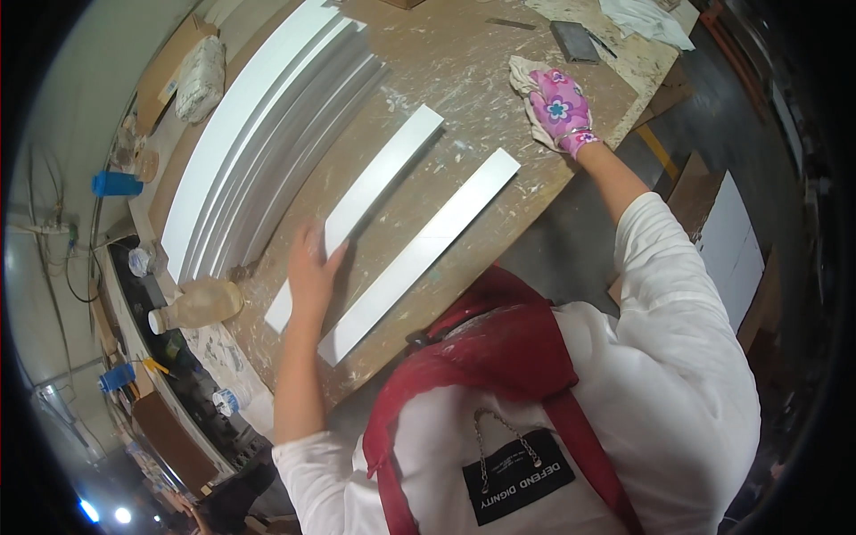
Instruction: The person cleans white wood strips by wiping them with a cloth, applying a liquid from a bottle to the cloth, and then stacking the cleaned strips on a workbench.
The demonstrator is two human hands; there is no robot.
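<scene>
The person's bare left hand (312,272) lies across the left strip (383,175), a white length resting aslant on the table (406,214). Its thumb is at the strip's right edge and its fingers are spread toward the left; whether it grasps the strip or only rests there cannot be told. The strip runs out from under the hand both ways, its longer part to the far right.

A second white strip, the near strip (419,259), lies roughly parallel, apart from the first and closer to the table's near edge; neither hand touches it.

The right hand (559,109), in a pink flowered glove, is at the table's right side, clenched on a pale rag (524,78) that bunches out to the left of the glove. Beyond it, at the far right, sits a grey block (575,43).

To the left stands a stack (259,147) of long white pieces. Just beside the stack's near end is a clear bottle (203,305) with yellowish liquid inside.
</scene>
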